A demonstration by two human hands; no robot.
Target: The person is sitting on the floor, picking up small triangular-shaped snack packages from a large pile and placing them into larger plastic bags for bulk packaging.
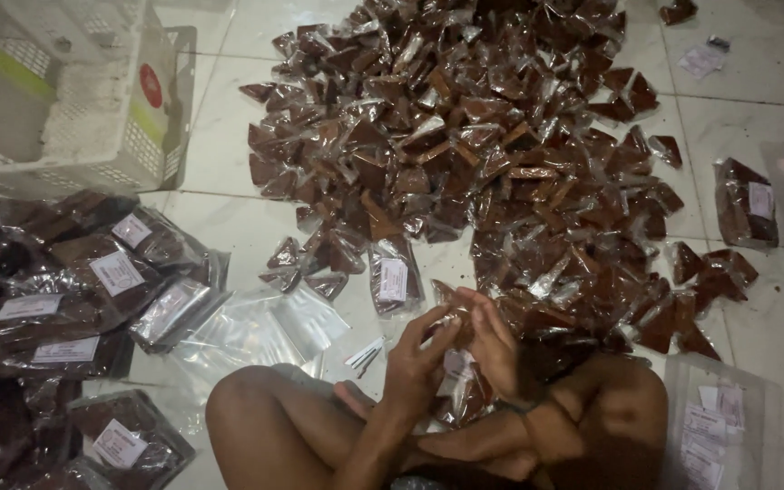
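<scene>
A: Status of hands?
B: Left hand (419,358) and right hand (492,340) are gripping one small clear packet (458,363), near centre.
A: Progress?
B: Labelled bags (74,299) are lying left; a large loose packet pile (492,154) is waiting far.

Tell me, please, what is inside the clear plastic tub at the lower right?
The clear plastic tub holds small white paper labels with pinkish print, lying loosely stacked. Its bottom edge runs out of frame, and anything beneath the labels is covered.
</scene>
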